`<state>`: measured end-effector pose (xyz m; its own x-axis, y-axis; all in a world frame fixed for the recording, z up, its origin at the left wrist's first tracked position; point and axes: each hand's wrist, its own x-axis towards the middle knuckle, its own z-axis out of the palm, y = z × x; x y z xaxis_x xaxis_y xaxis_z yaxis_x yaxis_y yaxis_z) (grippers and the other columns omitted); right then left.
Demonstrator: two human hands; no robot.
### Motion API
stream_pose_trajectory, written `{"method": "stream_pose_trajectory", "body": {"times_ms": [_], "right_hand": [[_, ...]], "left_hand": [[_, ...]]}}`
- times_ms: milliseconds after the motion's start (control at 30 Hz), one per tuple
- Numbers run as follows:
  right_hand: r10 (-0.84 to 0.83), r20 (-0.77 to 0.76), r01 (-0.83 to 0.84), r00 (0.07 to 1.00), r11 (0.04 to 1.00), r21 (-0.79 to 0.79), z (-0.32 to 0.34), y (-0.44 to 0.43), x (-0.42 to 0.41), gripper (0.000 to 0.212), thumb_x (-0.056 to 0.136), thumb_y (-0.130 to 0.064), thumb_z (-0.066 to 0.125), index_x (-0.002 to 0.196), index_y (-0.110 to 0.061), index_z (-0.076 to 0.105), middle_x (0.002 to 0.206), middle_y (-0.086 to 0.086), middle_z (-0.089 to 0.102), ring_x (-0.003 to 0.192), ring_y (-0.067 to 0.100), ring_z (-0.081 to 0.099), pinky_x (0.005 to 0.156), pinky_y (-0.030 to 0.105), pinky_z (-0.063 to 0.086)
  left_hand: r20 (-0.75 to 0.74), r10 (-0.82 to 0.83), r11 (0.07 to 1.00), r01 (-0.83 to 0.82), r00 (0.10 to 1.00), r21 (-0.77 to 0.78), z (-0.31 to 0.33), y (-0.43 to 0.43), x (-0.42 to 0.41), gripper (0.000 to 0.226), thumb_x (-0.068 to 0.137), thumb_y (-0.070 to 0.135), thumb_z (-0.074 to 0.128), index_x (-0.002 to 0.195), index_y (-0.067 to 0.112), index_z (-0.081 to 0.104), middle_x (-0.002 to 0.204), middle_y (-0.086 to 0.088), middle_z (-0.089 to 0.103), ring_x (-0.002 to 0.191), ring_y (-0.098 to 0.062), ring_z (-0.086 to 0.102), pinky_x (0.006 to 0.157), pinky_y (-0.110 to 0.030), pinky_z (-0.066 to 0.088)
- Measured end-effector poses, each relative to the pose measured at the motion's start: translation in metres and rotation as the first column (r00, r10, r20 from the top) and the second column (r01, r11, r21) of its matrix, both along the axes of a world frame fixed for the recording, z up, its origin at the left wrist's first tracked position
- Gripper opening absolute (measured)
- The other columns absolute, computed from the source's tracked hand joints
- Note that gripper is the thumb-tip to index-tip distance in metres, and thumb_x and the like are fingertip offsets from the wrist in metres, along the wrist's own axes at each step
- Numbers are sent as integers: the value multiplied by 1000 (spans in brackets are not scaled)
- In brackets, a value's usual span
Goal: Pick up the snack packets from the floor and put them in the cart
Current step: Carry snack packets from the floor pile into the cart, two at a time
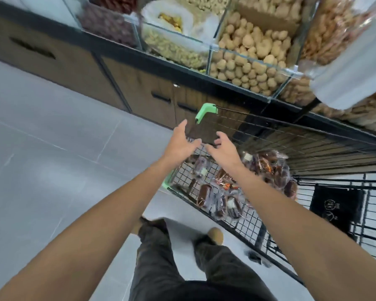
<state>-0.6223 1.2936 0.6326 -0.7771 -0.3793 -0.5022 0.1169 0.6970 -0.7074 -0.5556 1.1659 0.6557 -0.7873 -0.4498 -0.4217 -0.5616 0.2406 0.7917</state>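
I see my left hand (181,142) and right hand (223,148) above the cart (205,109), fingers spread, holding nothing. Snack packets (267,168) lie inside it. Glass bins (248,53) stand beyond.

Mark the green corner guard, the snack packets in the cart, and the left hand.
green corner guard (205,111): head view, middle of the plastic cap.
snack packets (233,207): head view, one dark packet near the front.
left hand (181,144): head view, back of the hand.

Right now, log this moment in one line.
left hand: open, empty | right hand: open, empty | both over cart | snack packets: in cart
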Motion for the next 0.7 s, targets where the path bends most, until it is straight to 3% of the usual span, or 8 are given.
{"method": "stream_pose_trajectory", "body": {"times_ms": [67, 167, 333, 533, 700], "right_hand": [[79, -7, -79, 997, 996, -34, 12, -43, 9, 67, 90, -30, 63, 147, -17, 31, 133, 6, 50, 120, 20, 50, 96, 29, 40], [222, -52, -225, 974, 972, -61, 31, -124, 32, 66, 89, -27, 65, 146, -15, 34, 129, 8, 53, 118, 22, 52, 95, 30, 41], [358, -91, -366, 929, 926, -90, 55, -247, 82, 66, 87, -25, 65, 145, -18, 35, 122, 2, 53, 104, 15, 55, 85, 25, 43], [481, -152, -498, 863, 861, -103, 74, -373, 149, 63, 87, -23, 62, 144, -16, 36, 125, 5, 54, 112, 20, 55, 91, 26, 41], [611, -170, -631, 773, 767, -112, 88, -452, 206, 61, 88, -23, 60, 144, -13, 36, 126, 5, 52, 115, 20, 53, 99, 33, 43]], "left_hand": [[9, 55, 998, -55, 998, -17, 11, -41, 18, 77, 88, 24, 65, 151, 15, 20, 154, -6, 27, 141, -20, 29, 112, -29, 28], [-26, 179, 982, -180, 983, -47, 26, -114, 59, 76, 88, 23, 65, 150, 15, 22, 154, -9, 28, 140, -23, 31, 114, -38, 29], [-26, 315, 939, -316, 949, -134, 40, -220, 140, 74, 87, 24, 65, 149, 13, 25, 151, -9, 31, 137, -23, 35, 112, -35, 29], [-56, 443, 870, -445, 895, -211, 54, -315, 235, 69, 87, 24, 64, 147, 15, 30, 148, -6, 38, 136, -22, 38, 110, -40, 34], [-85, 591, 781, -595, 802, -188, 63, -371, 302, 68, 88, 23, 64, 146, 13, 30, 147, -9, 39, 133, -25, 41, 109, -41, 36]]}}
